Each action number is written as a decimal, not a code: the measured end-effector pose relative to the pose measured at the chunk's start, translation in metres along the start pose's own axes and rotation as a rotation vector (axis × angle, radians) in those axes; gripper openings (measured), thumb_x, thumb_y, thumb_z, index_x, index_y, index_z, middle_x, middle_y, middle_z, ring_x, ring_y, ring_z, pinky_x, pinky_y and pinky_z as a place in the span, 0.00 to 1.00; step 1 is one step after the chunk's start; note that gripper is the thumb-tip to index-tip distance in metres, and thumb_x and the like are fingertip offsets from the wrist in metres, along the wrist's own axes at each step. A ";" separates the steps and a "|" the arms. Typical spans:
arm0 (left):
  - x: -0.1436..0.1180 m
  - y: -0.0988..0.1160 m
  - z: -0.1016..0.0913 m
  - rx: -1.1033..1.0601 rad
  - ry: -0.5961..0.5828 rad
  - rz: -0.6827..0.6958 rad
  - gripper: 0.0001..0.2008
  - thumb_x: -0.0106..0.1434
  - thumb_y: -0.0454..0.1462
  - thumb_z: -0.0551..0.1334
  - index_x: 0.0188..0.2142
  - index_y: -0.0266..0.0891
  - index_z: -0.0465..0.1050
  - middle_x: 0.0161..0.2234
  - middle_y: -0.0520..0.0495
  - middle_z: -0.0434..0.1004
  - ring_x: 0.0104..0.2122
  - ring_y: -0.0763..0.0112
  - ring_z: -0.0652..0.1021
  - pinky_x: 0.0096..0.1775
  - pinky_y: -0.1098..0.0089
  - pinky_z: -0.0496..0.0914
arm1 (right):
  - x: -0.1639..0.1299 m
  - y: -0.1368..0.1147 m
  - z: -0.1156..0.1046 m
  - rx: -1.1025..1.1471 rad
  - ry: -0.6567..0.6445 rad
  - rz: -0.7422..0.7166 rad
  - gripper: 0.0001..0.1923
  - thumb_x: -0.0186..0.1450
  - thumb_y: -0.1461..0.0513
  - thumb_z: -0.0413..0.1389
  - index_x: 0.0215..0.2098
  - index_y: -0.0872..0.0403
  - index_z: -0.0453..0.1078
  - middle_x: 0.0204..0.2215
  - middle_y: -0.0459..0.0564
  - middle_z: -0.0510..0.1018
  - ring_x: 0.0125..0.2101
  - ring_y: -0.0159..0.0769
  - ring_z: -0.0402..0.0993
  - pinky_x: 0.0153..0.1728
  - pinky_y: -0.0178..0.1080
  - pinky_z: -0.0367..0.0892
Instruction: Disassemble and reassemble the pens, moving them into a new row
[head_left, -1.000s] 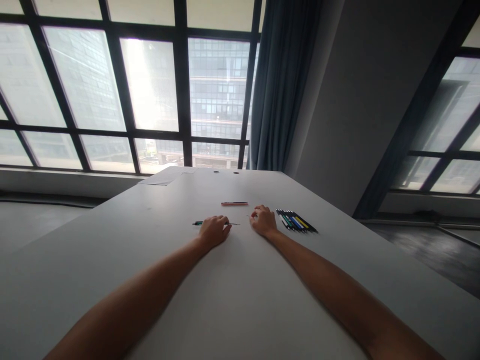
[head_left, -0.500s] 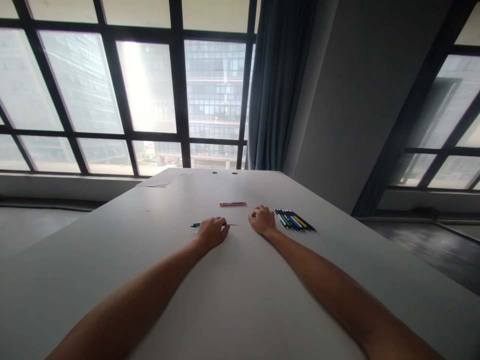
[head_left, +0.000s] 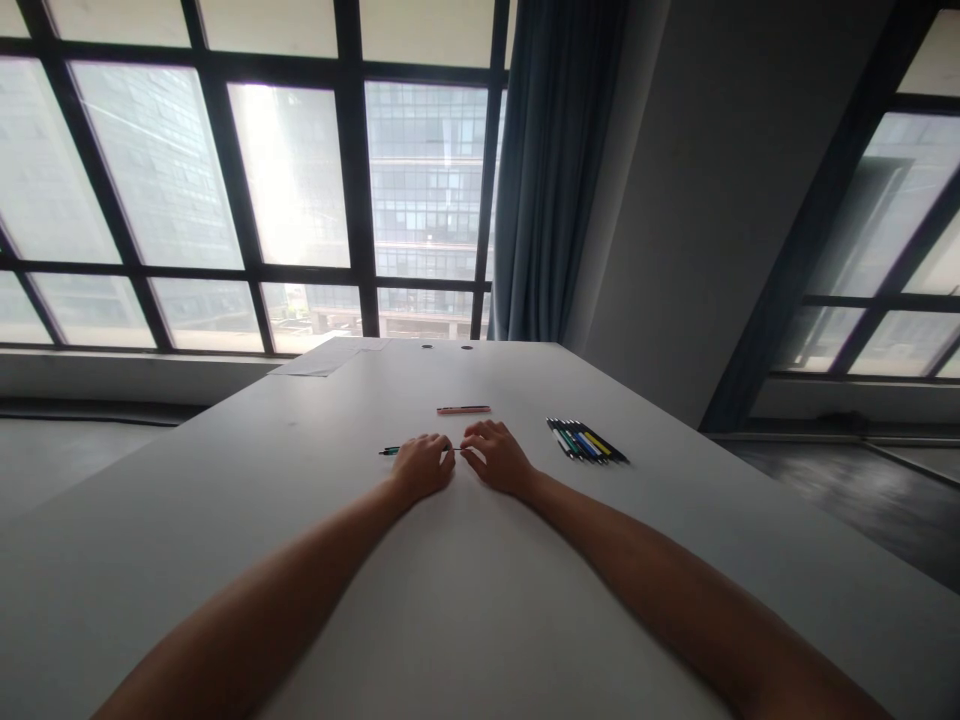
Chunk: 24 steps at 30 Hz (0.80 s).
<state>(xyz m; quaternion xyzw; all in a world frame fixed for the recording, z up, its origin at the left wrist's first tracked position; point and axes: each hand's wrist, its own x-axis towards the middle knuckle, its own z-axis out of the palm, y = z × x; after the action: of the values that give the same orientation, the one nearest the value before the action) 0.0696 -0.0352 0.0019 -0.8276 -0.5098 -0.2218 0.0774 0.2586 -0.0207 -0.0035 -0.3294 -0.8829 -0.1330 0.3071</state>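
Low over the white table (head_left: 450, 580), my left hand (head_left: 421, 468) is closed around a slim green and black pen (head_left: 388, 451), whose one end shows left of the hand. In line with it, a thin dark rod like a refill (head_left: 457, 450) bridges the small gap between my two hands. My right hand (head_left: 496, 458) has thumb and fingertips pinched at the rod's right end; whatever small part they hold is hidden. Just beyond the hands lies a pink pen (head_left: 463, 409), flat and crosswise.
Several pens (head_left: 586, 440) with green, white, blue and yellow parts lie side by side right of my right hand. White paper sheets (head_left: 322, 357) rest at the table's far left. Two dark round holes (head_left: 466, 347) are near the far edge, before a curtain (head_left: 536, 200) and windows.
My right hand has moved left from near the row of pens, and its fingertips now meet the thin rod's end. The left hand stays almost in place.
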 end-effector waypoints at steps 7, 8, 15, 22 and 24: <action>0.000 0.001 0.000 0.024 -0.009 0.017 0.14 0.66 0.40 0.50 0.36 0.40 0.73 0.35 0.45 0.78 0.36 0.64 0.76 0.38 0.67 0.66 | 0.001 0.000 0.000 -0.073 -0.001 0.147 0.05 0.65 0.65 0.54 0.35 0.54 0.72 0.40 0.51 0.74 0.42 0.38 0.65 0.43 0.40 0.56; 0.000 0.001 0.000 0.029 -0.012 0.007 0.14 0.66 0.40 0.50 0.36 0.40 0.73 0.35 0.45 0.78 0.36 0.64 0.76 0.38 0.67 0.66 | 0.001 0.000 0.000 -0.089 0.003 0.178 0.04 0.64 0.65 0.54 0.34 0.55 0.72 0.40 0.52 0.74 0.42 0.39 0.65 0.43 0.40 0.55; 0.000 0.000 0.000 0.031 -0.034 -0.033 0.15 0.67 0.41 0.49 0.38 0.41 0.73 0.36 0.46 0.77 0.36 0.65 0.77 0.36 0.68 0.66 | 0.001 0.005 -0.001 -0.173 0.023 0.327 0.04 0.63 0.66 0.55 0.33 0.56 0.72 0.41 0.54 0.73 0.42 0.41 0.64 0.43 0.42 0.54; 0.000 -0.002 0.002 0.024 -0.010 0.001 0.16 0.68 0.42 0.48 0.40 0.44 0.74 0.36 0.47 0.78 0.36 0.66 0.77 0.36 0.69 0.65 | 0.000 0.004 -0.003 -0.121 0.015 0.158 0.04 0.64 0.65 0.55 0.35 0.55 0.73 0.42 0.53 0.73 0.43 0.40 0.65 0.45 0.42 0.55; -0.001 -0.002 0.002 0.016 0.001 0.017 0.17 0.68 0.43 0.48 0.40 0.45 0.75 0.36 0.47 0.78 0.36 0.66 0.77 0.36 0.69 0.65 | 0.000 0.004 -0.003 -0.108 0.013 0.126 0.04 0.64 0.64 0.55 0.35 0.54 0.73 0.42 0.53 0.74 0.44 0.40 0.65 0.46 0.42 0.55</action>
<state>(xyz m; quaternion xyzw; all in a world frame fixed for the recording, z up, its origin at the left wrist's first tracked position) 0.0680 -0.0336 -0.0006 -0.8312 -0.5043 -0.2176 0.0862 0.2622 -0.0191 -0.0006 -0.3993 -0.8501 -0.1630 0.3023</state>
